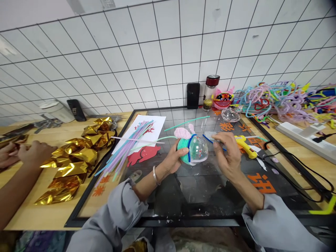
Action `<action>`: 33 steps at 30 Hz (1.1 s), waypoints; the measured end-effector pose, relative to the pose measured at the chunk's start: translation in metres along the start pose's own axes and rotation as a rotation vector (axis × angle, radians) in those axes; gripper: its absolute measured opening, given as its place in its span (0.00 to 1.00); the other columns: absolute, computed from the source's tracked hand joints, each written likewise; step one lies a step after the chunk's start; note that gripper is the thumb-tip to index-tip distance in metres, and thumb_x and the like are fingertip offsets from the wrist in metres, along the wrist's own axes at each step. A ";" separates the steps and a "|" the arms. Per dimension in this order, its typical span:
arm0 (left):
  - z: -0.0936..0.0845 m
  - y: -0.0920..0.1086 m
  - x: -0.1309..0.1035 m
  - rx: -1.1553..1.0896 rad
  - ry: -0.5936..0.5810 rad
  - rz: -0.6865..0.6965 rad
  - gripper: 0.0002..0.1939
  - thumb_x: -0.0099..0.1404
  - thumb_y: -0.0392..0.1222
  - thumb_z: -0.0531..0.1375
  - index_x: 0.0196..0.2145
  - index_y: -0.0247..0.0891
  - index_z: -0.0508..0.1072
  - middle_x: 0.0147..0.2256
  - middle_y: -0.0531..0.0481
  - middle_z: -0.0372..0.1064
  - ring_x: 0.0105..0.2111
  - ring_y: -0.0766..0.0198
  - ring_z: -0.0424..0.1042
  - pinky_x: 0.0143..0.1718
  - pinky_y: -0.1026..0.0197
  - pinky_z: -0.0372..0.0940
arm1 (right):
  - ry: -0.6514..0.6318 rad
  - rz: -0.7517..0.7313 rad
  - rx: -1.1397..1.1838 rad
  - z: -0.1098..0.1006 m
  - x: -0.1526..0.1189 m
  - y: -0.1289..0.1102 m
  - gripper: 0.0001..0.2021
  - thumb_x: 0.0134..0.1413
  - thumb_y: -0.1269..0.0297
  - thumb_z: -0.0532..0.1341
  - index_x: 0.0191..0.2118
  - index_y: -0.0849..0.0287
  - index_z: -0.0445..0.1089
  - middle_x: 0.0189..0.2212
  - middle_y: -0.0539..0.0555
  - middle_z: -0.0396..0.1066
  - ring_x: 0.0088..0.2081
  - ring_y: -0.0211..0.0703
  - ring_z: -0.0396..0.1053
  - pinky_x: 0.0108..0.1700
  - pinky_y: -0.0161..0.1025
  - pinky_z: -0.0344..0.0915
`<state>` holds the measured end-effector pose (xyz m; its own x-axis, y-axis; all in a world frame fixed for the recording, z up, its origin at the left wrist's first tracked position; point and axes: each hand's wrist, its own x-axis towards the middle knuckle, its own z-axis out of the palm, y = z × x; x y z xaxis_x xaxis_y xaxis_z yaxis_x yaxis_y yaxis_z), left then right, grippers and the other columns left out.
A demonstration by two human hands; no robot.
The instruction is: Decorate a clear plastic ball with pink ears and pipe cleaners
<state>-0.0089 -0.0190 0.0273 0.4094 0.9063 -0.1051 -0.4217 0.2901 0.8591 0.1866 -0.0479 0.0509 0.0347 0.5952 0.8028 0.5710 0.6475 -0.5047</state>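
My left hand (174, 157) grips a clear plastic ball (200, 148) by its left side. Green pipe cleaner is wound round that side, edged by a dark blue ring. Pale pink coiled pieces (182, 132) stand at the ball's top, and a light green strand runs off to the left. To the right of the ball, my right hand (229, 154) has its thumb and fingers pinched on a short blue pipe cleaner (207, 139), which is apart from the ball. Part of this strand is hidden by the fingers.
A yellow glue gun (246, 147) with a black cord lies right of my right hand. Pipe cleaners (126, 147) lie over white paper (154, 122). Another person's hands (31, 154) are beside gold foil (76, 154). A glass bottle (210, 92) and power strip (307, 140) stand farther off.
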 end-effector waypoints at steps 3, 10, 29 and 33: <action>0.003 0.000 -0.001 -0.014 0.001 0.017 0.37 0.47 0.50 0.73 0.52 0.40 0.65 0.47 0.44 0.72 0.44 0.54 0.74 0.40 0.58 0.70 | -0.132 -0.027 0.056 0.004 0.001 -0.008 0.13 0.65 0.67 0.54 0.50 0.51 0.73 0.46 0.58 0.70 0.50 0.51 0.69 0.51 0.52 0.65; 0.003 -0.004 -0.002 0.015 -0.042 0.012 0.35 0.49 0.50 0.73 0.51 0.39 0.67 0.44 0.47 0.72 0.41 0.57 0.74 0.40 0.59 0.68 | -0.283 -0.067 0.018 0.013 -0.004 -0.007 0.15 0.67 0.64 0.53 0.54 0.51 0.72 0.52 0.59 0.67 0.54 0.52 0.67 0.53 0.54 0.64; 0.010 -0.002 -0.001 -0.102 -0.004 -0.097 0.32 0.47 0.53 0.75 0.45 0.37 0.71 0.40 0.48 0.73 0.40 0.59 0.73 0.41 0.60 0.67 | -0.332 -0.049 0.072 0.013 -0.008 -0.005 0.13 0.67 0.66 0.54 0.51 0.53 0.73 0.48 0.58 0.65 0.51 0.49 0.66 0.52 0.50 0.64; 0.011 0.000 -0.002 -0.116 0.015 -0.115 0.32 0.44 0.51 0.76 0.44 0.36 0.72 0.39 0.48 0.74 0.40 0.57 0.74 0.41 0.58 0.67 | -0.350 -0.024 0.134 0.013 -0.008 -0.005 0.14 0.67 0.67 0.54 0.51 0.52 0.73 0.47 0.57 0.64 0.51 0.47 0.66 0.53 0.50 0.64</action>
<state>-0.0003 -0.0243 0.0330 0.4486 0.8694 -0.2073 -0.4635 0.4246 0.7778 0.1726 -0.0495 0.0424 -0.2731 0.6908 0.6694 0.4550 0.7059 -0.5428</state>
